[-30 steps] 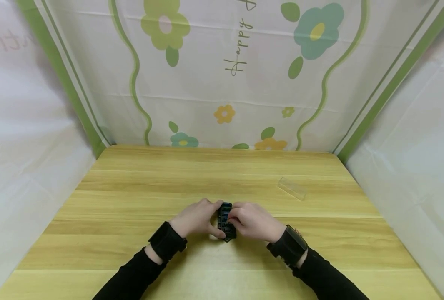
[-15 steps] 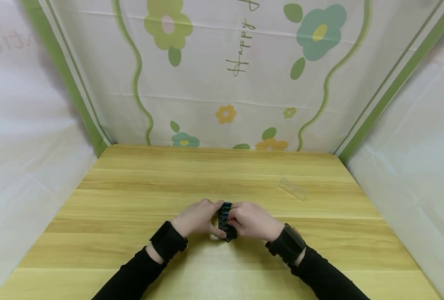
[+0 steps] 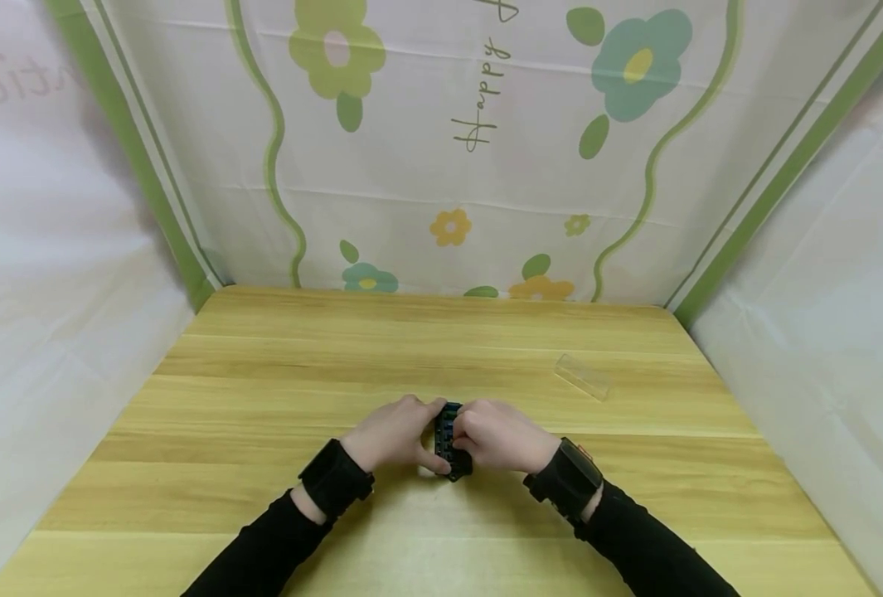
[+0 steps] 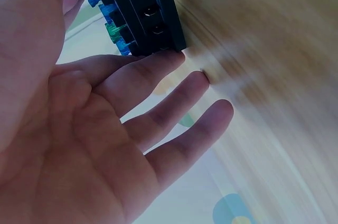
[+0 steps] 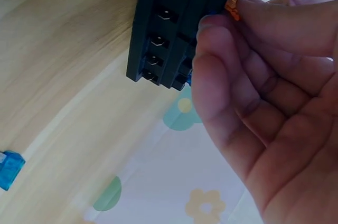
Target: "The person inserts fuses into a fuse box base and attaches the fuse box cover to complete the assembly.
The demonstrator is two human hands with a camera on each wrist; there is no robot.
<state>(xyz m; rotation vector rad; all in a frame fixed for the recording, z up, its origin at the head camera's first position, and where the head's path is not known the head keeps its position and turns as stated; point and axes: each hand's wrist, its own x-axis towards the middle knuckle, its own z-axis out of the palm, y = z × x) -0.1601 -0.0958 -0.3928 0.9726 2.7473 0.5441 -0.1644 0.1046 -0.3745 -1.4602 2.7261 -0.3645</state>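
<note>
- Both hands are working at one piece: the left hand [image 3: 392, 433] and right hand [image 3: 506, 438] are facing each other, forearms angling inward from the near corners.
- On the left, thumb and leading fingers are gripping the black fuse block [image 3: 444, 441] by its near and far ends; ring and little fingers are extending straight, free of it.
- On the right, thumb and fingertips are pinching an orange fuse [image 5: 232, 7] at the block's edge; the fingers are curling toward the palm. Whether the fuse is seating cannot be told.
- Contact between the two hands cannot be confirmed.
- Block is sitting between the hands, directly before the person, over the near half of the wooden table [image 3: 337, 348]; whether it is resting on the surface cannot be told.
- Its long axis is running front to back, away from the person, near end leaning slightly right.
- Blue and green fuses [image 4: 113, 31] are projecting in a row along that axis; slotted openings [image 4: 149, 11] are lining up parallel to them.
- Clear plastic cover [image 3: 583, 377] is lying beyond the right hand, well apart from the block, its long axis slanting from far left to near right.
</note>
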